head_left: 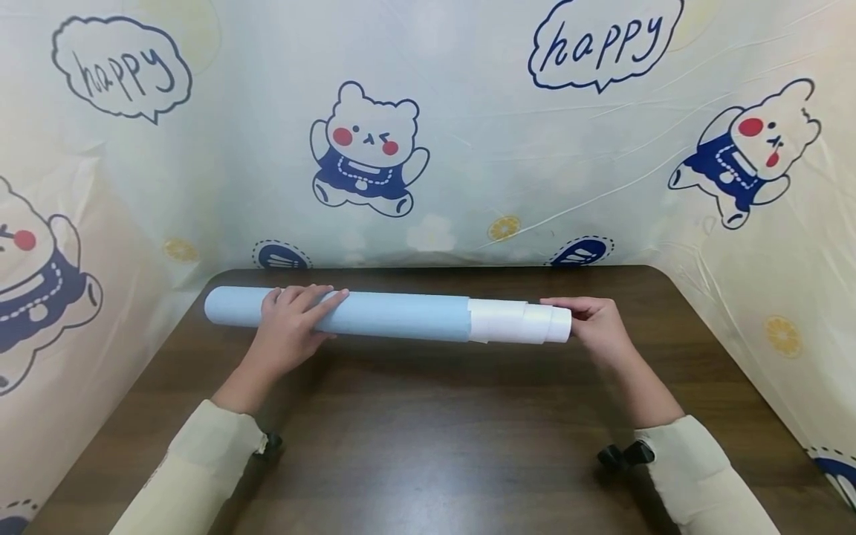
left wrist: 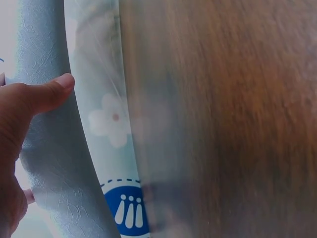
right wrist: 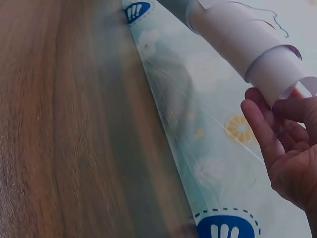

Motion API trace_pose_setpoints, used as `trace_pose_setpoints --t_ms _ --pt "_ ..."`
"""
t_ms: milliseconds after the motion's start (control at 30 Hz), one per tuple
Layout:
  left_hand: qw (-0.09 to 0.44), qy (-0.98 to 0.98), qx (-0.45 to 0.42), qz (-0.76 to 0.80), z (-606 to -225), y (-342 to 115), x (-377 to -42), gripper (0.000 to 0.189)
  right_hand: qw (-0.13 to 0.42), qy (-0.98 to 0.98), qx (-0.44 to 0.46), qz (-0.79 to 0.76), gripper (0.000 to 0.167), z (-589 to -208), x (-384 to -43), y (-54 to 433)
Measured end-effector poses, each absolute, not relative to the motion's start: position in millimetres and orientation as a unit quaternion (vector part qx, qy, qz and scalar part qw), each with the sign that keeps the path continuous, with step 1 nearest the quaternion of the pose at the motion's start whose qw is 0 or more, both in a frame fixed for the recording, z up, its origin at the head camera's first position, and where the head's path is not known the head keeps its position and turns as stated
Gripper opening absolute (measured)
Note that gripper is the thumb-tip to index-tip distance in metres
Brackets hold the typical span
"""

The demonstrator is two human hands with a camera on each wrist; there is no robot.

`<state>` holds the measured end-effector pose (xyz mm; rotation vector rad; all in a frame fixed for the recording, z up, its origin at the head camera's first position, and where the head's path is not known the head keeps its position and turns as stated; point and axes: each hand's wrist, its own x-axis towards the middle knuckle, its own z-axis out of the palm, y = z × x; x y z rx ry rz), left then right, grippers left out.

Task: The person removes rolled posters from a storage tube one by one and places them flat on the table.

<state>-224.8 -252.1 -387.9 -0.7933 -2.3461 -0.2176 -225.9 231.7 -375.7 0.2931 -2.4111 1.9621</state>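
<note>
A long light blue tube [head_left: 401, 316] is held level above the far part of the table. From its right end sticks out a white paper roll [head_left: 515, 322], its layers stepped and narrower toward the tip. My left hand [head_left: 287, 327] grips the tube left of its middle; in the left wrist view its thumb lies across the creased blue surface [left wrist: 54, 158]. With thumb and fingers my right hand [head_left: 602, 327] pinches the narrow outer end of the paper roll. The right wrist view shows the roll's hollow end [right wrist: 270, 82] at the thumb.
Under both arms lies a dark brown wooden table [head_left: 414, 431]. A pale cloth [head_left: 468, 148] printed with bears, "happy" bubbles and orange slices stands behind it and along both sides. Small black devices [head_left: 625, 455] sit at the wrists by the cream sleeves.
</note>
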Motion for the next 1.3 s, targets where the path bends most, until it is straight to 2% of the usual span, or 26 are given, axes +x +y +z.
trace_pose_setpoints --t_ms 567,1000,1133,1300 --pt "0.322 -0.893 -0.307 -0.071 -386.1 -260.0 -216.3 0.089 0.008 -0.779 0.103 0.619 0.023 -387.1 -220.2 268.2" --pt "0.324 -0.894 -0.303 -0.063 -387.7 -266.3 -211.3 0.089 -0.018 -0.789 0.122 0.602 0.035 -388.0 -217.5 291.6" --pt "0.333 -0.892 -0.302 -0.058 -388.3 -269.0 -207.1 0.089 0.008 -0.792 0.124 0.598 0.037 -378.6 -212.1 302.7" --pt "0.347 -0.888 -0.297 -0.049 -388.3 -270.7 -202.7 0.09 0.076 -0.827 0.126 0.542 0.035 -359.6 -202.1 305.6"
